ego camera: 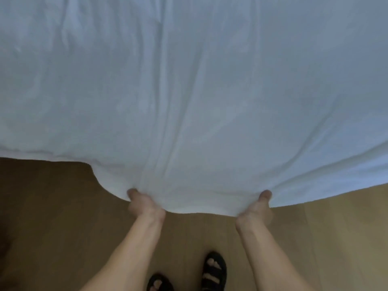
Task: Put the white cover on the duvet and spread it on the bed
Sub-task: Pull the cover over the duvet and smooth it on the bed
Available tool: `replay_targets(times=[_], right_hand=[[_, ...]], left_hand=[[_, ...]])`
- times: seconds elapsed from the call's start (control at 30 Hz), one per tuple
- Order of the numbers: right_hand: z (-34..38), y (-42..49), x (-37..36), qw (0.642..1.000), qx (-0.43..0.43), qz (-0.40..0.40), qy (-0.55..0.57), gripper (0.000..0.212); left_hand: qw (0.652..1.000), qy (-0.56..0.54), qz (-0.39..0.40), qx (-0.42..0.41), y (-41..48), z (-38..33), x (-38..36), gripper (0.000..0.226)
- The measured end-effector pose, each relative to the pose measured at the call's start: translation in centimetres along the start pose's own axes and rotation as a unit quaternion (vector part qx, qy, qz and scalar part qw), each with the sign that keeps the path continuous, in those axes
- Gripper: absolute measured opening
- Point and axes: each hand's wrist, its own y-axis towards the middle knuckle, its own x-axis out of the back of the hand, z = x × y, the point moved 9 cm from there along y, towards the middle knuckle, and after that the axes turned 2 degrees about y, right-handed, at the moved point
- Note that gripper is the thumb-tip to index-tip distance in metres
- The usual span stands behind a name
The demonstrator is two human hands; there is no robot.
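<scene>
Duvet (189, 91) edge pinched by left grip (144, 204) and right grip (257, 208); pull both evenly, tension between them, to flatten it.

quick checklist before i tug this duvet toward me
1. Left hand grips the duvet edge: ok.
2. Right hand grips the same edge: ok.
3. Duvet lies smooth: not ok, long creases run up from between the hands.
4. Near edge straight: not ok, it bulges out at the hands.
5. Sandals clear of the cloth: ok, they stand on bare floor.
6. Far corners placed: cannot tell, out of view.
</scene>
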Motion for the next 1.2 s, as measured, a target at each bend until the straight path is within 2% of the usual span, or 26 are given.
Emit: replay_targets(times=[0.1,0.2,0.3,0.4,0.47,0.57,0.7,0.8,0.83,0.87,0.93,1.0,1.1,1.2], right_hand=[[-4.6,-2.3,-3.1,0.987,-0.107,0.107,0.054,0.05],[-8.0,-7.2,-7.9,0.962,-0.167,0.19,0.099,0.044],[-10.6,-10.7,-9.5,0.972,-0.192,0.132,0.04,0.04],[-10.4,-11.1,-8.8,0.986,-0.113,0.123,-0.011,0.041],[-10.1,-10.6,-8.1,0.986,-0.086,0.146,-0.014,0.039],[-9.8,-9.4,-7.8,0.987,-0.059,0.143,-0.04,0.036],[-11.0,-7.5,-7.1,0.995,-0.017,0.083,-0.057,0.038],[-11.6,-7.2,-5.8,0.998,0.019,0.003,-0.065,0.047],[-12.3,-7.5,-5.8,0.999,0.017,-0.007,-0.046,0.046],[-13.6,-8.5,-6.6,1.0,-0.01,0.021,-0.017,0.043],[-17.8,-11.5,-9.8,0.987,-0.095,0.125,0.037,0.044],[-22.5,-15.0,-13.2,0.974,-0.145,0.167,0.055,0.048],[-27.7,-20.0,-15.9,0.975,-0.187,0.117,0.031,0.038],[-28.2,-21.1,-15.6,0.988,-0.128,0.071,0.039,0.033]], left_hand=[[0.999,-0.02,0.017,-0.022,-0.4,-0.3,-0.7,0.031],[0.999,-0.024,0.022,-0.018,-0.4,0.2,-0.3,0.031],[0.999,-0.005,0.041,-0.022,-0.2,-0.3,0.6,0.035],[0.987,0.028,0.158,0.025,1.9,-1.2,-0.3,0.047],[0.98,0.005,0.198,0.032,4.1,-4.8,-2.0,0.039],[0.993,-0.008,0.116,0.016,7.5,-12.1,-2.5,0.022],[1.0,0.019,-0.02,0.005,8.6,-12.9,2.7,0.029],[1.0,-0.005,-0.003,0.013,8.5,-11.9,4.8,0.025],[1.0,-0.01,-0.013,0.01,9.1,-12.0,5.3,0.027],[1.0,-0.013,-0.018,0.005,9.7,-12.1,5.5,0.028],[1.0,-0.011,0.011,0.009,10.3,-12.0,5.3,0.032],[0.999,0.013,0.031,0.024,10.2,-11.6,6.1,0.037],[0.994,0.033,0.09,0.05,11.3,-13.0,7.1,0.041],[0.979,0.042,0.19,0.062,14.4,-18.6,4.8,0.037]])
